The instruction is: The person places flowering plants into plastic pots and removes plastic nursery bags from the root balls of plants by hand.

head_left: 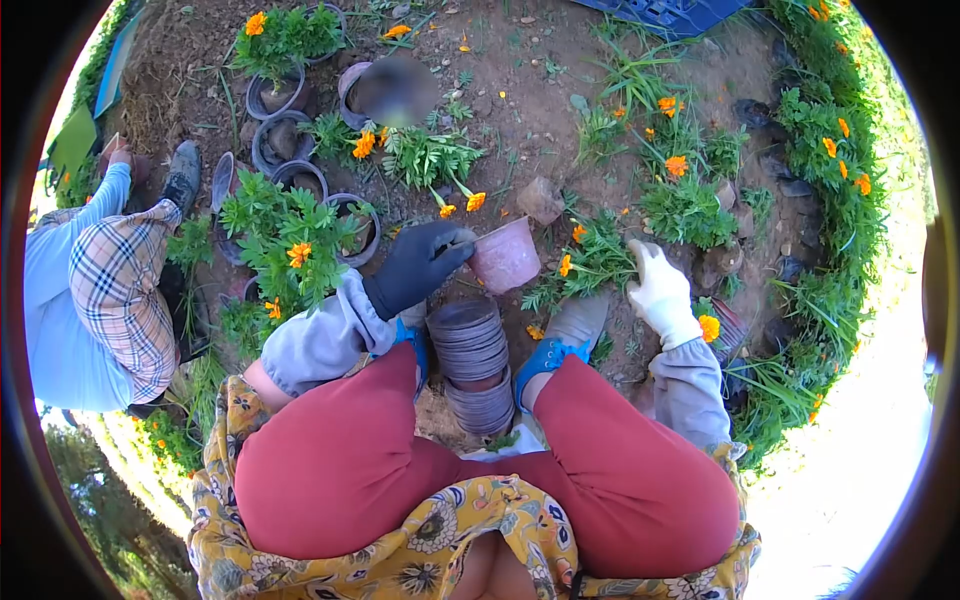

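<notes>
My left hand (422,262), in a black glove, pinches the rim of a faded pink plastic pot (507,257), which is tilted above the soil. In a white glove, my right hand (660,292) has its fingers closed at the edge of a leafy marigold plant (602,252) with orange blooms; the exact grip is partly hidden. Two stacks of grey nursery pots (468,345) stand between my feet, just below the left hand. Beside the pink pot lies a brownish stone or clod (541,200).
Several round pots (283,140) and potted marigolds (290,235) stand at left. A co-worker in checked trousers (125,290) crouches at the far left. A blue crate (665,12) is at the top. Marigold rows (830,220) line the right side; more plants (690,212) lie near my right hand.
</notes>
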`<act>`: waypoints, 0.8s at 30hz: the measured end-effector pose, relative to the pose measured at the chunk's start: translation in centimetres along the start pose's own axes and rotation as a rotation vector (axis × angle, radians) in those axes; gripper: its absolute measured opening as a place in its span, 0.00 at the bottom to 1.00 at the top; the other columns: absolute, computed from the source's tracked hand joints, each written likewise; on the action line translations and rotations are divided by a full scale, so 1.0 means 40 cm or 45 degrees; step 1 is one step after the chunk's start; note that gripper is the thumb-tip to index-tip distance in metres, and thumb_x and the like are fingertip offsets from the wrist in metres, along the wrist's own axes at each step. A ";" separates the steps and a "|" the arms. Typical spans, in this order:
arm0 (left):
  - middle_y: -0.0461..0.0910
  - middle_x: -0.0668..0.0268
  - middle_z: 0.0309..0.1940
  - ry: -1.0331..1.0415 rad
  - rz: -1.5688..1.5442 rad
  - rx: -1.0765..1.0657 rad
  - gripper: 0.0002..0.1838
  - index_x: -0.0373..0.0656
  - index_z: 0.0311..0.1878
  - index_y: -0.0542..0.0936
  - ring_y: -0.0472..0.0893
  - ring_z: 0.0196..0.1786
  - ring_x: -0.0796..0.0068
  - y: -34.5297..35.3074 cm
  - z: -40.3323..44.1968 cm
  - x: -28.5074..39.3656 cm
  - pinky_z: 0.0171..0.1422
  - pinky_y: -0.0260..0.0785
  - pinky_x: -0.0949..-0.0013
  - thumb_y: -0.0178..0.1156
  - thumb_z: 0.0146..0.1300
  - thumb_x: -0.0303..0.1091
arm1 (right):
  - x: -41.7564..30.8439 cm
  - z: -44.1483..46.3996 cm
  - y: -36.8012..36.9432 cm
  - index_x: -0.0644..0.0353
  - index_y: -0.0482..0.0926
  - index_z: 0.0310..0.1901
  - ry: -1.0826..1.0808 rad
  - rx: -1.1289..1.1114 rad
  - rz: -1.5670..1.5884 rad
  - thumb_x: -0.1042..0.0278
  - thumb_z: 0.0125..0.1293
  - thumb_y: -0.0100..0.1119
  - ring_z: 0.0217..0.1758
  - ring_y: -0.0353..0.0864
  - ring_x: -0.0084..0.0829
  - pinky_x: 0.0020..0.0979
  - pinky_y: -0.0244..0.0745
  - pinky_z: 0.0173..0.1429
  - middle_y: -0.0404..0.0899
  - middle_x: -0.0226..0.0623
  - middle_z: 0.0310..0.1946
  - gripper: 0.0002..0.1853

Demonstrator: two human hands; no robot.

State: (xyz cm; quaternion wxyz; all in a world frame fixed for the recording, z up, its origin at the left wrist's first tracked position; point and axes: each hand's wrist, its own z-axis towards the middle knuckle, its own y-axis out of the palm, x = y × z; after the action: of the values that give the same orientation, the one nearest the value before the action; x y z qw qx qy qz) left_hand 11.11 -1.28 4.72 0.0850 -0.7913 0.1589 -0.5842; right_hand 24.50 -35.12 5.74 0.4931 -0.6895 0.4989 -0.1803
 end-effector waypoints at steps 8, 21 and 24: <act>0.78 0.55 0.42 0.626 0.486 -0.083 0.16 0.42 0.46 0.78 0.80 0.42 0.53 0.090 -0.040 -0.108 0.45 0.74 0.58 0.60 0.51 0.27 | 0.095 0.011 0.024 0.54 0.78 0.50 0.093 0.157 0.226 0.69 0.54 0.59 0.48 0.79 0.44 0.38 0.74 0.50 0.80 0.41 0.45 0.19; 0.74 0.57 0.52 0.507 0.760 -0.146 0.16 0.42 0.49 0.75 0.75 0.54 0.54 0.134 -0.051 -0.120 0.55 0.72 0.60 0.57 0.55 0.30 | -0.164 0.020 0.208 0.63 0.74 0.55 -0.113 -0.163 1.681 0.70 0.62 0.59 0.46 0.77 0.26 0.30 0.72 0.51 0.78 0.35 0.46 0.19; 0.75 0.58 0.51 0.502 0.545 -0.077 0.15 0.42 0.53 0.74 0.75 0.55 0.59 0.155 -0.045 -0.129 0.57 0.71 0.62 0.54 0.62 0.30 | -0.286 0.017 0.075 0.66 0.70 0.58 -0.106 -0.264 1.564 0.74 0.61 0.56 0.44 0.76 0.22 0.25 0.72 0.48 0.78 0.36 0.44 0.22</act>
State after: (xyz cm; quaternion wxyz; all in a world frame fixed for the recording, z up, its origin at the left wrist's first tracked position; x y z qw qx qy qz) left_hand 7.05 -5.16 -1.35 0.1504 -0.6131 0.3531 -0.6905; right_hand 18.48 -24.94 5.65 0.4563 -0.3274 0.7996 0.2125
